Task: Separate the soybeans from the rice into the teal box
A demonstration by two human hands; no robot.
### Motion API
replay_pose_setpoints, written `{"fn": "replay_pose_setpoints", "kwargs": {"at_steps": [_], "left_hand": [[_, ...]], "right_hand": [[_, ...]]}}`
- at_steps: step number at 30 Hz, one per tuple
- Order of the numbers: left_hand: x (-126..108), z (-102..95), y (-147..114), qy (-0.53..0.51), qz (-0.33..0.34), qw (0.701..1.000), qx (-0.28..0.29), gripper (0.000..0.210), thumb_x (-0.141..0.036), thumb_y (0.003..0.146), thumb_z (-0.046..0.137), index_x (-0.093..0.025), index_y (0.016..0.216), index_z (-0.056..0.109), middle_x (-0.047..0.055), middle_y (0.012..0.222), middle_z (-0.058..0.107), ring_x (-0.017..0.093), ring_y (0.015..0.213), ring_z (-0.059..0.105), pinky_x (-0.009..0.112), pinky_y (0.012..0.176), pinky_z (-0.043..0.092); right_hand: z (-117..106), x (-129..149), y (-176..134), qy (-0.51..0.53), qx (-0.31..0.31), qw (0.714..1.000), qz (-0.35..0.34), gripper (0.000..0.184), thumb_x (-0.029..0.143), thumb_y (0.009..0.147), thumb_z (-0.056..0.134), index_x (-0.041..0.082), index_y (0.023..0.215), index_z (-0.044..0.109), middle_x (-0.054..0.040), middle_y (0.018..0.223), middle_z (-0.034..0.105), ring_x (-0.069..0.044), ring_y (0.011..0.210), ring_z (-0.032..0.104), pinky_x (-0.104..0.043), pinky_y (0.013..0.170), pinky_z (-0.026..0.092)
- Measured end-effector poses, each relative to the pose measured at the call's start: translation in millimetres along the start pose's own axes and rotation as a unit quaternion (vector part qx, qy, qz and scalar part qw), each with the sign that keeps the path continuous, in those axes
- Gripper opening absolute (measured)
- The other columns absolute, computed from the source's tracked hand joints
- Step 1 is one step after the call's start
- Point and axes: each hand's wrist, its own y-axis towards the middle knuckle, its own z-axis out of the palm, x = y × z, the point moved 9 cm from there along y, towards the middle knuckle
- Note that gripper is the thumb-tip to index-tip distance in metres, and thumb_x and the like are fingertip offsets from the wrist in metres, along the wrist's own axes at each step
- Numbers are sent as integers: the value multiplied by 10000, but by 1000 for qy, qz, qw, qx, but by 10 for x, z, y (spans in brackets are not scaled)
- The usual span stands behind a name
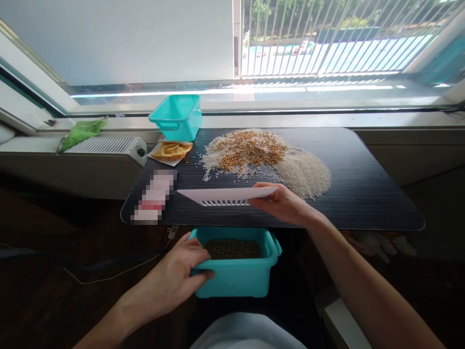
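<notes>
My left hand (pixel 189 264) grips the left rim of a turquoise plastic bin (pixel 234 278), its fingers over the edge and thumb outside. Small dark brown-green grains (pixel 232 248) cover the inside of this bin, which is below the table's near edge. In my right hand (pixel 281 199) is a flat white plastic piece (pixel 218 195) with a row of slots, perhaps a sieve or basket, held by its right end above the near edge. Beyond it on the table lie a heap of white rice (pixel 305 172) and yellowish round peas or beans (pixel 250 148) spread over more rice.
A second turquoise bin (pixel 178 118) stands at the table's back left. By it, an orange-yellow item (pixel 171 151) lies on white paper. A blurred-out flat object (pixel 154 198) rests on the dark table (pixel 370 194). A green cloth (pixel 82 132) hangs on the radiator (pixel 105 145).
</notes>
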Motion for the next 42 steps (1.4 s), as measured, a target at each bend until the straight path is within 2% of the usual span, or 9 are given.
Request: {"fn": "replay_pose_setpoints", "kwargs": {"at_steps": [2, 5, 7, 10, 19, 23, 30, 35, 42], "left_hand": [[-21, 11, 3, 2, 1, 1000, -1, 170, -170, 861, 532, -198, 693, 546, 10, 827, 622, 205, 955, 550, 332, 919, 417], [-67, 51, 42, 17, 10, 1000, 7, 164, -171, 866, 527, -192, 705, 549, 10, 820, 609, 200, 930, 556, 370, 966, 394], [-117, 81, 81, 21, 20, 999, 18, 159, -153, 854, 530, -189, 699, 538, 6, 815, 602, 191, 903, 558, 384, 977, 389], [-213, 109, 128, 18, 40, 999, 28, 160, -121, 833, 530, -188, 688, 527, 4, 818, 603, 180, 883, 554, 374, 965, 401], [-256, 140, 151, 10, 46, 998, 30, 179, -131, 853, 532, -185, 683, 517, -10, 787, 582, 166, 857, 541, 391, 994, 374], [-239, 151, 160, 10, 42, 998, 35, 177, -142, 859, 543, -177, 687, 524, -10, 798, 573, 161, 853, 539, 393, 991, 361], [-228, 154, 154, 8, 41, 999, 34, 182, -137, 855, 548, -177, 680, 516, -19, 786, 561, 152, 839, 539, 384, 998, 348], [-220, 151, 158, 9, 40, 998, 37, 177, -127, 846, 550, -180, 682, 508, -16, 801, 585, 165, 890, 549, 397, 1047, 309], [-237, 140, 162, -1, 46, 998, 35, 205, -141, 849, 562, -184, 662, 489, -26, 751, 576, 158, 862, 554, 377, 1058, 313]], "right_hand": [[-200, -73, -44, -5, -69, 998, 3, 294, 441, 788, 615, 160, 842, 686, 0, 702, 625, -138, 637, 538, -246, 566, 417], [-677, -253, -211, -31, -211, 976, 41, 296, 446, 739, 645, 162, 782, 720, -30, 690, 672, -183, 653, 595, -289, 596, 457], [-932, -372, -315, -64, -267, 958, 80, 283, 442, 723, 653, 167, 728, 717, -35, 658, 672, -187, 624, 594, -295, 571, 451], [-1127, -481, -371, -86, -299, 944, 109, 272, 431, 699, 659, 163, 674, 697, -25, 620, 654, -174, 589, 579, -289, 551, 441], [-1075, -484, -377, -93, -269, 955, 80, 330, 454, 700, 656, 137, 742, 737, -22, 634, 666, -172, 583, 577, -274, 524, 436], [-1085, -455, -404, -93, -278, 953, 82, 333, 449, 705, 657, 135, 758, 753, -21, 635, 673, -182, 608, 595, -277, 553, 445], [-1042, -416, -253, -114, -249, 959, 67, 320, 420, 727, 632, 133, 782, 763, -34, 678, 706, -191, 631, 622, -284, 581, 474], [-1036, -310, -384, -137, -225, 962, 73, 317, 432, 731, 648, 154, 814, 777, -22, 719, 721, -214, 693, 658, -289, 601, 497], [-895, -215, -309, -113, -218, 968, 47, 295, 409, 741, 649, 156, 841, 764, -29, 751, 726, -205, 711, 663, -284, 614, 496]]}}
